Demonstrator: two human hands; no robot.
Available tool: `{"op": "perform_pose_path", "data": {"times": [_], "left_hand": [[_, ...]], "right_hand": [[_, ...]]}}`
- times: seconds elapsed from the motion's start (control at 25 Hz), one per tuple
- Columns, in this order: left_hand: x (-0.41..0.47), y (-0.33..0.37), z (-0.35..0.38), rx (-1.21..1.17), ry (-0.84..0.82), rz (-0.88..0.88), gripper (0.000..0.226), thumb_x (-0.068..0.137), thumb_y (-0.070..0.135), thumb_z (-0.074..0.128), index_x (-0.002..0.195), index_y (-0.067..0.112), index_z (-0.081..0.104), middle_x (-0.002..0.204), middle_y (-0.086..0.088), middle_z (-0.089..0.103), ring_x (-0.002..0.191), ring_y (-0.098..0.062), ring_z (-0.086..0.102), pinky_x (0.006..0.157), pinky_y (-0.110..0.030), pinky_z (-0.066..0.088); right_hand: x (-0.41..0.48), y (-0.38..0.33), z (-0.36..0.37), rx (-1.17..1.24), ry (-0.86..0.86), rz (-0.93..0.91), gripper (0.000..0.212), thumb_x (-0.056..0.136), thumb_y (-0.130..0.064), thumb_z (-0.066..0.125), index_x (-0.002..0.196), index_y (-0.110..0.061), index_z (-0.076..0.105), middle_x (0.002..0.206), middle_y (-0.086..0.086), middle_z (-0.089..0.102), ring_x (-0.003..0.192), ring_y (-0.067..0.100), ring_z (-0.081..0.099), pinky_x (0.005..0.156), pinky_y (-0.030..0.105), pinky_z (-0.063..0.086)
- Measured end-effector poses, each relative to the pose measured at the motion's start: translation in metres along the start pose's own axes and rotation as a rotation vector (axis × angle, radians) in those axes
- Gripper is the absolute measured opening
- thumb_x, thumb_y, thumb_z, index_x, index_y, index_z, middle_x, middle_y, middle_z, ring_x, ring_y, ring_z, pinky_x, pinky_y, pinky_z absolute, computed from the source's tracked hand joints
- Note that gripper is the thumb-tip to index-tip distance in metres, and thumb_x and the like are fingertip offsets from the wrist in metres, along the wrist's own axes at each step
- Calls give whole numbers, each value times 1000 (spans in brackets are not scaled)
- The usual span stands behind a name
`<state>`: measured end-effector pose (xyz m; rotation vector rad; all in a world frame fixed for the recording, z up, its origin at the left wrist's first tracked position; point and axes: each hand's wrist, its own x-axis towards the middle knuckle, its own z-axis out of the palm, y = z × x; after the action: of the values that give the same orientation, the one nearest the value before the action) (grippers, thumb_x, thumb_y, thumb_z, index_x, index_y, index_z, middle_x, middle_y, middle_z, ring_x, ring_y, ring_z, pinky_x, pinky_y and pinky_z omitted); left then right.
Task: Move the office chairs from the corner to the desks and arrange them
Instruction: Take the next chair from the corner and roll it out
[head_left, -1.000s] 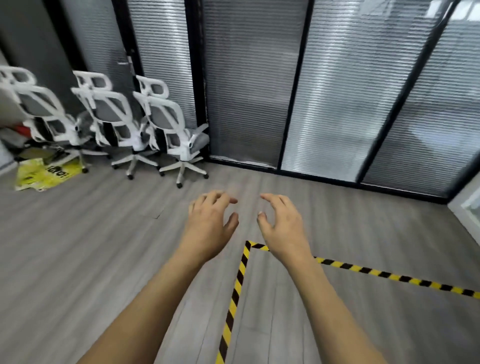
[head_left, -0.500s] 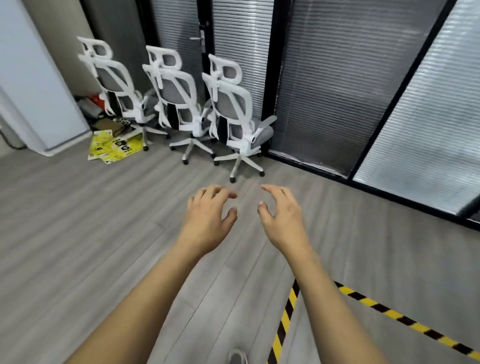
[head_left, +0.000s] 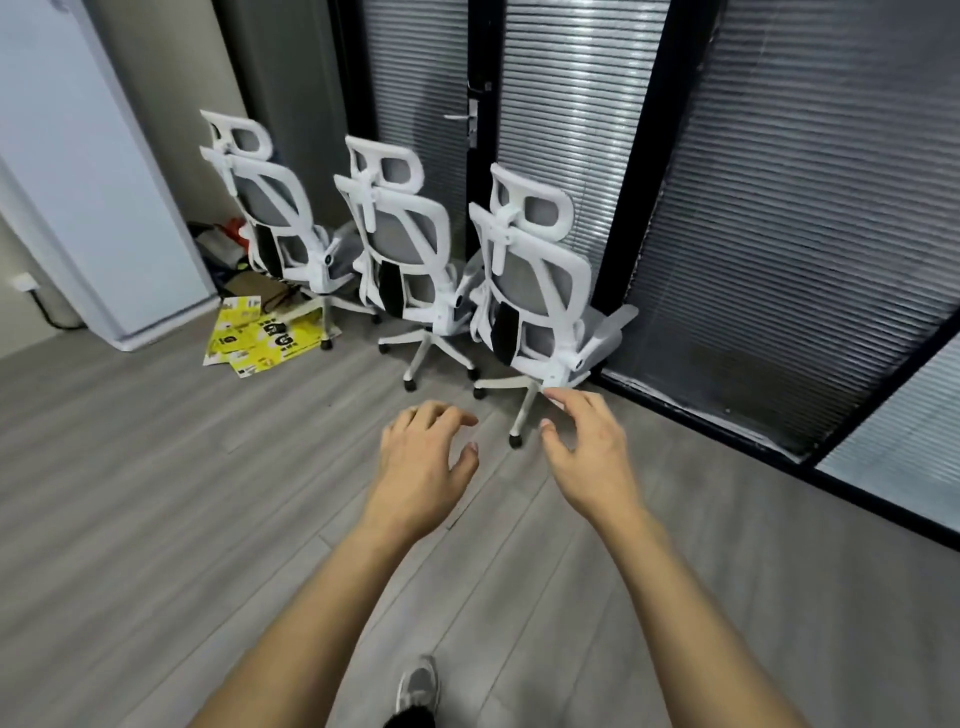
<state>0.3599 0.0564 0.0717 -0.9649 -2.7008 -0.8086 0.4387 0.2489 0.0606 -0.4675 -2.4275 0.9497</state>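
Head view, aimed down at a grey plank floor (head_left: 156, 519); shows three white office chairs with grey mesh backs and headrests, lined up in the corner in front of the black-framed glass door (head_left: 480, 156), all with backs to the camera; places the right chair (head_left: 540, 291) just right of the door, against the slatted blinds (head_left: 779, 208); puts the middle chair (head_left: 405, 249) just left of the door, and the left chair (head_left: 270, 218) farther left of it, beside a grey wall; finds all three upright on star-shaped caster bases, close together.

Catches flattened yellow cartons (head_left: 260, 332) on the floor well left of the door, by the left chair's casters, with a white cabinet (head_left: 104, 182) farther left again.

Both bare forearms stretched out toward the door; left hand (head_left: 421, 467) palm down, fingers loosely curled, empty, in the air; right hand (head_left: 592, 452) likewise released and empty, fingertips seen over the right chair's base; impossible to tell whether in contact with it; one grey shoe (head_left: 418, 686) on the floor at the bottom edge, well short of the door.
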Motion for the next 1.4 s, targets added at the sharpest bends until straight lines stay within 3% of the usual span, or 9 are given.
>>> {"op": "perform_pose_path", "data": {"times": [0.32, 0.56, 0.68, 0.92, 1.04, 1.24, 1.4], "left_hand": [[262, -103, 34, -62, -56, 124, 26, 94, 35, 54, 119, 32, 58, 122, 12, 54, 118, -18, 45, 99, -37, 36], [431, -150, 86, -51, -102, 230, 26, 92, 38, 54, 118, 34, 58, 121, 15, 54, 115, -16, 46, 99, -38, 38], [524, -171, 118, -28, -136, 262, 27, 93, 38, 54, 120, 33, 57, 120, 13, 55, 115, -17, 46, 101, -37, 37], [677, -219, 167, 7, -212, 256, 30, 96, 38, 53, 125, 32, 55, 127, 12, 54, 120, -16, 45, 104, -36, 35], [737, -241, 196, -2, -254, 264, 35, 97, 40, 51, 130, 31, 53, 128, 9, 55, 119, -19, 47, 103, -37, 36], [825, -278, 257, 9, -362, 367, 42, 97, 46, 42, 137, 34, 47, 140, 4, 48, 127, -26, 45, 105, -43, 37], [877, -327, 306, 57, -378, 510, 53, 94, 59, 33, 134, 31, 52, 138, -3, 53, 130, -30, 44, 109, -53, 34]], "right_hand": [[237, 17, 78, -41, 109, 116, 36, 92, -32, 58, 127, -40, 56, 117, -18, 51, 102, 16, 57, 97, 45, 48], [388, 67, 119, -49, 192, 188, 35, 94, -29, 60, 128, -35, 58, 117, -14, 53, 106, 13, 55, 100, 39, 46], [474, 100, 147, -43, 228, 188, 35, 94, -29, 59, 129, -33, 58, 123, -12, 56, 112, 13, 56, 102, 43, 45], [624, 161, 191, -57, 257, 311, 36, 94, -27, 59, 130, -29, 60, 127, -7, 57, 119, 18, 54, 102, 39, 45], [666, 186, 205, -119, 254, 368, 35, 93, -28, 60, 128, -26, 62, 127, -5, 59, 119, 19, 55, 102, 39, 44], [688, 225, 232, -443, 76, 616, 52, 91, -62, 53, 129, -28, 59, 127, -5, 59, 124, 23, 51, 110, 39, 33], [680, 227, 273, -558, 309, 670, 51, 87, -64, 51, 119, -26, 60, 111, -4, 60, 114, 23, 51, 104, 40, 39]]}}
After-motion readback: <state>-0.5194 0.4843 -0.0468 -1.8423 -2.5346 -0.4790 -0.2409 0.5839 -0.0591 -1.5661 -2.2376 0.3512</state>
